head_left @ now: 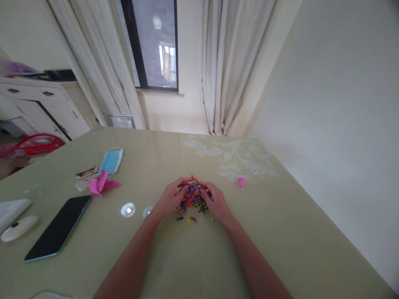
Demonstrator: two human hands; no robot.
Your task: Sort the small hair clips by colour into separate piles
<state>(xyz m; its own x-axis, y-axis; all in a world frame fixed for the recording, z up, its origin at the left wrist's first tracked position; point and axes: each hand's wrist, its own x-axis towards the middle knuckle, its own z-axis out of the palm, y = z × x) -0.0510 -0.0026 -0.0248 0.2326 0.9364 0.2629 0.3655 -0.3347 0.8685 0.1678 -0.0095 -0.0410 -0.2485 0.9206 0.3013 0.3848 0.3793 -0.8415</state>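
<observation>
A heap of small, many-coloured loop-like pieces [193, 198] lies on the table, too small to tell whether they are clips or bands. My left hand [173, 195] curls round the heap's left side, thumb on the near face and fingers behind. From the right, my right hand [215, 199] cups it the same way, thumb pressed against the pieces. Both hands' fingertips are partly hidden behind the heap. A few loose pieces, yellow and dark ones [188, 223] among them, lie just in front of it.
The glossy table [280, 249] carries a black-screened tablet [59, 228], pink folded paper [102, 183], a blue face mask [111, 161] and a white oval object [20, 228] at left. Right of my hands sits a small pink cup-like item [241, 182]. A wall [343, 124] borders the right edge.
</observation>
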